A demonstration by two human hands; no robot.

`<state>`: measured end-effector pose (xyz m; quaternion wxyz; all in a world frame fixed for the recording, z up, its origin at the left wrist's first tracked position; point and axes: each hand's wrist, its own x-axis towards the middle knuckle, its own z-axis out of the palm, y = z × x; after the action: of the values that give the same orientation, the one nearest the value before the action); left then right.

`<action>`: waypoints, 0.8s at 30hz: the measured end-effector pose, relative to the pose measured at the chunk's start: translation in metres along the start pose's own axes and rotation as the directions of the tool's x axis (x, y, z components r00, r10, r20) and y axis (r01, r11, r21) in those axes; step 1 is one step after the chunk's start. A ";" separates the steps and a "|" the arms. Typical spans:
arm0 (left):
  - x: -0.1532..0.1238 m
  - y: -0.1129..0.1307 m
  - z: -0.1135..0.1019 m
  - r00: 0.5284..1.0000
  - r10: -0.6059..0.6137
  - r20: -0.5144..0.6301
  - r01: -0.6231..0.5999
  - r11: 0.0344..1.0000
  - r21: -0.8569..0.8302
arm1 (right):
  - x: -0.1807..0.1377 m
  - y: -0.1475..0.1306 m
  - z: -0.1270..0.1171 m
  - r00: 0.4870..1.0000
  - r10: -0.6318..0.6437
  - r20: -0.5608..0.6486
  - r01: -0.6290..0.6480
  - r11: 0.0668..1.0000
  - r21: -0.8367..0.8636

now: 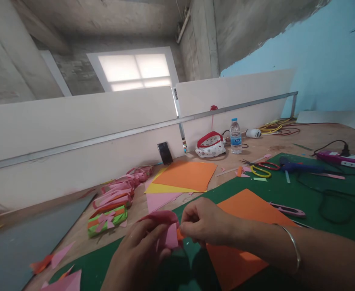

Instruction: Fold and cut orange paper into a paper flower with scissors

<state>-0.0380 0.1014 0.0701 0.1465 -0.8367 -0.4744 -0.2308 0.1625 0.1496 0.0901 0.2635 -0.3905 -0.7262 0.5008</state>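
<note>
My left hand (143, 246) is closed around a curved pink paper piece (171, 236), its thumb and fingers holding the sides. From the right, my right hand (200, 222) pinches a small orange paper strip (180, 235) at the edge of the pink piece. Whether the strip is fixed to the pink paper cannot be made out. Below my right forearm, an orange paper sheet (244, 210) lies on the green cutting mat (216, 194). A pink-handled craft knife (289, 210) rests beside that sheet.
Orange sheets (186, 173), a phone (164, 152), a pouch (210, 145) and a water bottle (235, 137) stand or lie at the back. Scissors (262, 167), a blue glue gun (301, 166) and a purple power strip (341, 158) are right. Folded paper pieces (107, 220) lie left.
</note>
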 end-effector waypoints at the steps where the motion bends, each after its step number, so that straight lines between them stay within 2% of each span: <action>1: 0.000 0.000 0.001 1.000 0.010 -0.005 -0.010 1.000 0.002 | 0.000 0.000 0.000 1.000 -0.004 -0.002 0.004 1.000 -0.009; 8: -0.003 -0.003 0.005 0.996 0.045 -0.071 -0.041 0.997 0.060 | 0.001 0.003 0.002 0.999 -0.040 -0.003 0.040 0.996 -0.077; 13: -0.002 0.003 0.002 0.997 0.002 -0.074 -0.003 1.000 -0.006 | 0.002 0.007 0.004 0.981 -0.192 -0.039 0.177 0.953 -0.246; 17: -0.002 0.003 0.002 0.998 -0.053 -0.035 0.052 0.998 -0.033 | 0.002 0.011 0.007 0.950 -0.310 -0.035 0.271 0.877 -0.398; 20: 0.000 0.004 0.004 0.999 -0.049 0.009 0.049 0.998 -0.029 | 0.000 0.015 0.011 0.942 -0.334 -0.031 0.265 0.798 -0.542; 24: 0.004 0.010 0.006 0.998 -0.062 -0.006 0.062 0.998 0.021 | -0.001 0.017 0.017 0.922 -0.387 -0.004 0.272 0.656 -0.704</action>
<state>-0.0262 0.1017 0.0668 0.1496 -0.8195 -0.5021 -0.2323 0.1551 0.1434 0.0677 0.2399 -0.3590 -0.8958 0.1052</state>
